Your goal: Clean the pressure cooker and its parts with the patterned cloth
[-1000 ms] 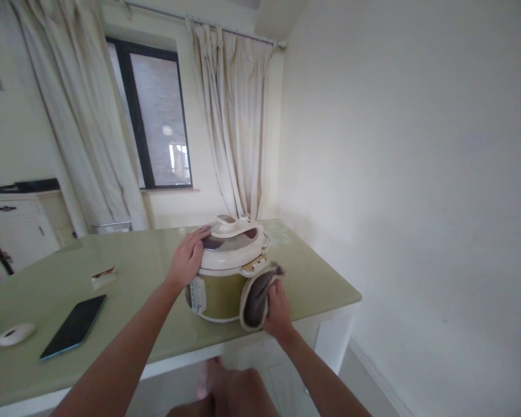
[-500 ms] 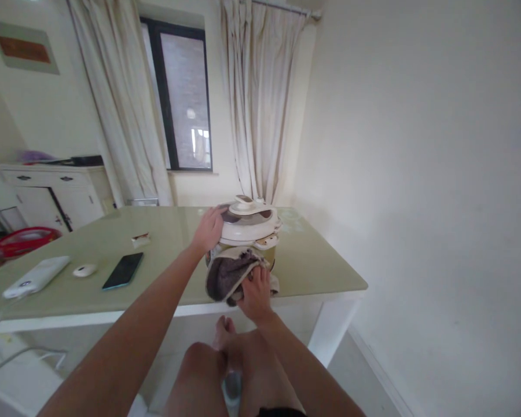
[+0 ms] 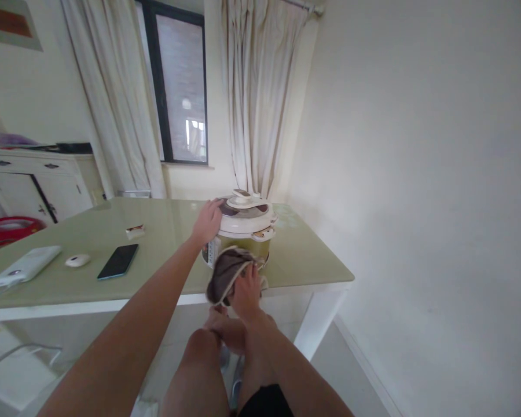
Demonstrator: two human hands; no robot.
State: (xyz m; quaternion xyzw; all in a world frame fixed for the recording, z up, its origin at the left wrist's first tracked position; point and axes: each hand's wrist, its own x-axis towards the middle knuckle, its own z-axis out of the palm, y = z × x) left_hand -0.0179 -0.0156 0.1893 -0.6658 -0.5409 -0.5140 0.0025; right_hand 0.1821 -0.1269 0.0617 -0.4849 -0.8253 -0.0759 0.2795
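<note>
An electric pressure cooker with a cream lid and a greenish body stands upright near the table's front edge. My left hand lies on the left side of its lid, fingers stretched over the rim. In front of the cooker, my right hand is closed on a bunched grey-brown cloth with a pale border. The cloth hangs at the table edge and covers part of the cooker's lower front. Folds of it hide some of my right fingers.
On the green-topped table to the left are a dark phone, a small white rounded case, a white power bank with a cable, and a small packet. A bare wall rises on the right.
My right hand and the cloth have shifted down off the cooker's front, showing more of its body and side panel. My left hand stays on the lid. The view has tilted slightly.
</note>
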